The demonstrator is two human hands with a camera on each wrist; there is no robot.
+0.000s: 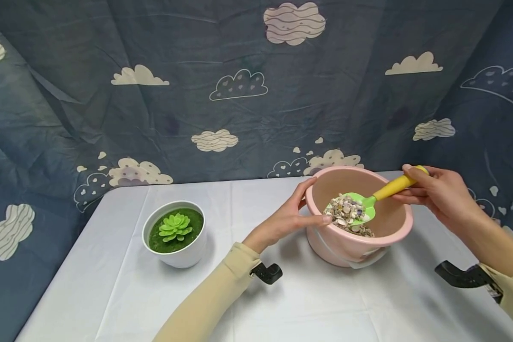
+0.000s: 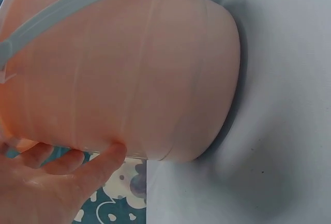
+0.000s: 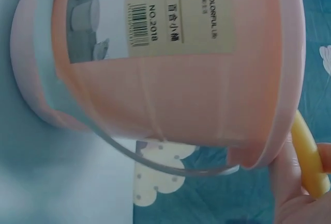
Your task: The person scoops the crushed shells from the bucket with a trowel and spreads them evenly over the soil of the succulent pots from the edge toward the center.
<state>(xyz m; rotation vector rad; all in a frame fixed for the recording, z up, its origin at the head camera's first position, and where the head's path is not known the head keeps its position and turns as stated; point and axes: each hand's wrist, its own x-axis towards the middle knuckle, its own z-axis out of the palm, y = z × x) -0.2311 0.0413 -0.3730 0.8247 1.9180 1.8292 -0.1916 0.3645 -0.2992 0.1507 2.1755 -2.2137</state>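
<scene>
A pink bucket (image 1: 333, 251) with a pale handle stands on the table, small shells and pebbles (image 1: 361, 230) lying inside it. My left hand (image 1: 287, 219) holds the bucket's left side, thumb over the rim and fingers against the outer wall. In the left wrist view those fingers (image 2: 101, 168) touch the wall. With my right hand (image 1: 446, 192) I grip the yellow handle of a toy shovel (image 1: 395, 186). Its green scoop, tilted down inside the bucket, carries a heap of shells. The yellow handle (image 3: 306, 154) also shows beside the rim in the right wrist view.
Left of the bucket, a white pot (image 1: 188, 256) holds a green succulent (image 1: 175, 228) on moss-like filling. A white cloth covers the table (image 1: 124, 304). Behind it hangs a dark blue curtain (image 1: 179, 114) with cloud prints. A printed label (image 3: 181, 17) is on the bucket's side.
</scene>
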